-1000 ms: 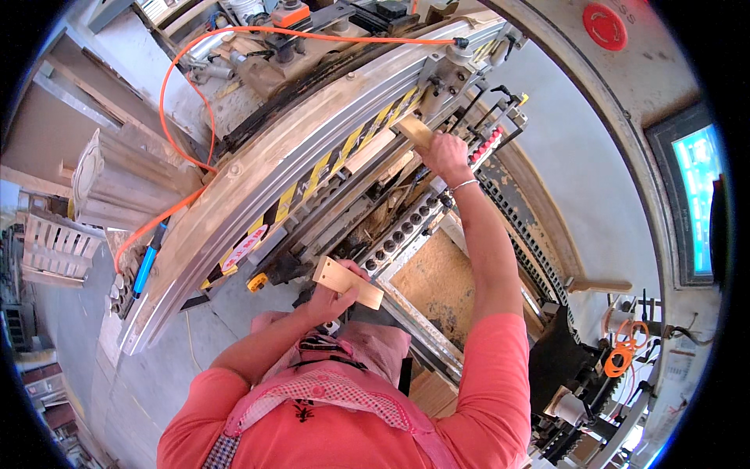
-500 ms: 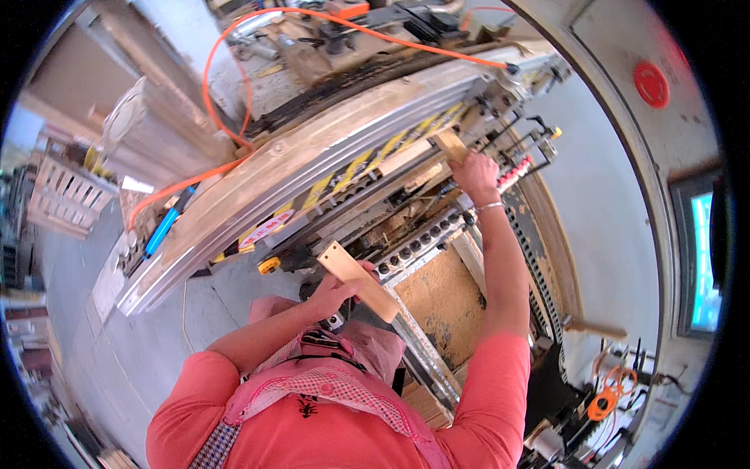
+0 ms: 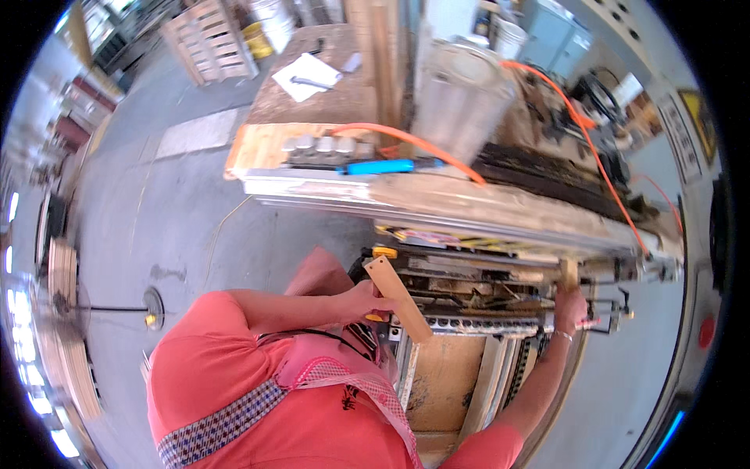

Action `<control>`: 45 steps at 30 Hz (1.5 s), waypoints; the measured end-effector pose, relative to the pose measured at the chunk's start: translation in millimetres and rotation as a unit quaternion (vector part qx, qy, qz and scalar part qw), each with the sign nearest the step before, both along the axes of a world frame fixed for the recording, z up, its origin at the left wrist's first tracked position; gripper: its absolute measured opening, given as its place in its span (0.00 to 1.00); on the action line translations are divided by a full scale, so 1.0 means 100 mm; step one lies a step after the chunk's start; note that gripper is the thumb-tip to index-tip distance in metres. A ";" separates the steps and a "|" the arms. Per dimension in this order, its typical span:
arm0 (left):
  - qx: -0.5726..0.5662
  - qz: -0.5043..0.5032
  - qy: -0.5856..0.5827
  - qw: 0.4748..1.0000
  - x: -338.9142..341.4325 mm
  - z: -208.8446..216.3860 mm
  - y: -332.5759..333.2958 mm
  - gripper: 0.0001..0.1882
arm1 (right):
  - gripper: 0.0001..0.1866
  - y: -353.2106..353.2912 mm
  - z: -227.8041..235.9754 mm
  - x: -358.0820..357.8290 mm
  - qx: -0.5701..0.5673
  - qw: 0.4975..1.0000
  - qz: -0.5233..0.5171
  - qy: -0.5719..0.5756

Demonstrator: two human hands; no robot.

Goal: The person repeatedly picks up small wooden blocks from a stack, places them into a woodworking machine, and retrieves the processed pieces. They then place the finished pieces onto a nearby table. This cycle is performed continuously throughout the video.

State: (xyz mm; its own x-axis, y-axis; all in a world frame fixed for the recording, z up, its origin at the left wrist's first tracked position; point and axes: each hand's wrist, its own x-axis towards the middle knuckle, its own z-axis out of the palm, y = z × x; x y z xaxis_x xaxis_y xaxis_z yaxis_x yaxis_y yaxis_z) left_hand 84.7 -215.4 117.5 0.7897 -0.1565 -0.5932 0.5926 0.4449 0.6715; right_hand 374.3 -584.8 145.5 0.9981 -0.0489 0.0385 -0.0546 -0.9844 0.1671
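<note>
My left hand [image 3: 364, 302] grips a short flat wooden board [image 3: 402, 301] with small drilled holes near its upper end. The board is held tilted, over the near left end of a long machine bed. Farther right, my right hand [image 3: 571, 309] is closed round the near end of another wooden piece [image 3: 569, 273], at the far side of the bed. Its lower part is hidden by my fingers. Between my hands runs a metal rail [image 3: 484, 324] with a row of dark round fittings.
A long wood-and-metal beam [image 3: 469, 199] crosses behind the bed, carrying an orange hose [image 3: 414, 142] and a blue-handled tool [image 3: 379, 166]. A cloudy plastic container [image 3: 462, 98] stands behind it. At far left are a round-based stand [image 3: 155, 307] and stacked boards [image 3: 66, 344].
The view has swung to the left, bringing more floor and the far bench into sight. Both hands keep hold of their wooden pieces.
</note>
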 end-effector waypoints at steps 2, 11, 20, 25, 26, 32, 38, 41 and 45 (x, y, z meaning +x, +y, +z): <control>0.016 0.061 -0.019 0.998 -0.09 0.03 0.25 0.12 | 0.29 -0.08 -0.06 -0.01 -0.022 0.999 0.022 -0.023; 0.340 0.364 -0.094 0.862 -0.49 -0.26 2.67 0.19 | 0.30 0.01 -0.07 -0.04 0.004 1.000 -0.019 -0.005; 0.546 0.407 0.137 0.719 -0.92 -1.19 5.97 0.15 | 0.21 0.43 -0.07 -1.01 -0.017 0.997 -0.064 -0.026; 0.601 0.268 0.223 0.720 -0.85 -1.98 6.86 0.16 | 0.17 0.83 0.07 -1.88 -0.051 0.989 -0.115 0.073; 0.603 0.253 0.206 0.728 -0.80 -2.12 6.88 0.16 | 0.17 0.84 0.14 -2.05 -0.035 0.989 -0.117 0.086; 0.570 0.207 0.176 0.775 -0.46 -2.79 6.92 0.17 | 0.17 1.02 0.37 -2.63 -0.049 0.975 -0.150 0.155; 0.555 0.222 0.167 0.784 -0.37 -3.00 6.91 0.16 | 0.17 1.16 0.39 -2.71 -0.068 0.964 -0.169 0.193; 0.543 0.223 0.158 0.794 -0.37 -3.00 6.92 0.16 | 0.18 1.25 0.41 -2.73 0.005 0.969 -0.171 0.176; 0.539 0.189 0.164 0.804 -0.43 -3.07 6.98 0.16 | 0.18 1.17 0.41 -2.81 0.120 0.958 -0.202 0.163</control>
State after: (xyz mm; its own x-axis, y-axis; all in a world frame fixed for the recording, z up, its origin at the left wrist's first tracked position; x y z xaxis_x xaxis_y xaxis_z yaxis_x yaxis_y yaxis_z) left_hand 42.2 482.5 -189.3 0.4333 0.8032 -0.4087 0.7755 -0.1013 0.6231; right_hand 93.6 -467.5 186.7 0.8532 -0.4024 -0.3318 -0.4227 -0.9062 0.0119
